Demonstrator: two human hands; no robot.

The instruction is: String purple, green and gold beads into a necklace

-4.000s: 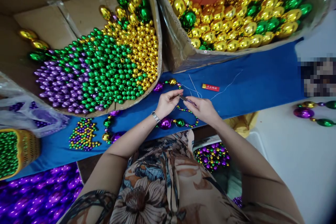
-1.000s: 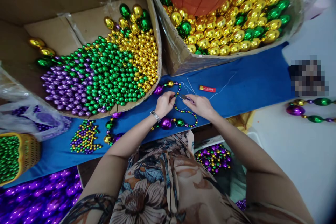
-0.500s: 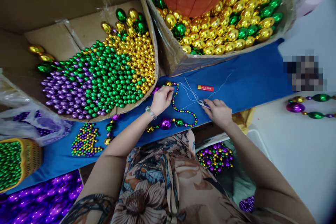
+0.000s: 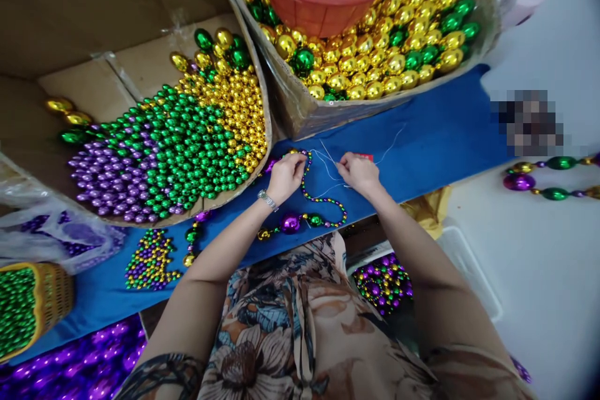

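My left hand (image 4: 287, 176) is closed in a pinch at the upper end of a bead strand (image 4: 304, 184). The strand of small purple, green and gold beads curves down to larger beads, including a round purple bead (image 4: 290, 223). My right hand (image 4: 360, 173) is closed at the lower end of a thin, straight, pale needle (image 4: 327, 151). Loose white thread (image 4: 323, 164) loops between the hands. A red lighter (image 4: 368, 157) is partly hidden behind my right hand. Whether that hand still holds the small scissors is hidden.
Two cardboard boxes of loose beads (image 4: 197, 137) (image 4: 375, 62) stand behind the blue cloth (image 4: 431, 119); a red basket (image 4: 323, 3) sits in the right one. A small-bead pile (image 4: 152, 259) and a yellow basket (image 4: 54, 294) are at left. Bead strands (image 4: 382, 281) lie below the table edge.
My right hand has moved left and away from my body, to the needle and thread; the scissors seen at its fingers have gone from clear view. My left hand keeps its pinch. The view has shifted slightly.
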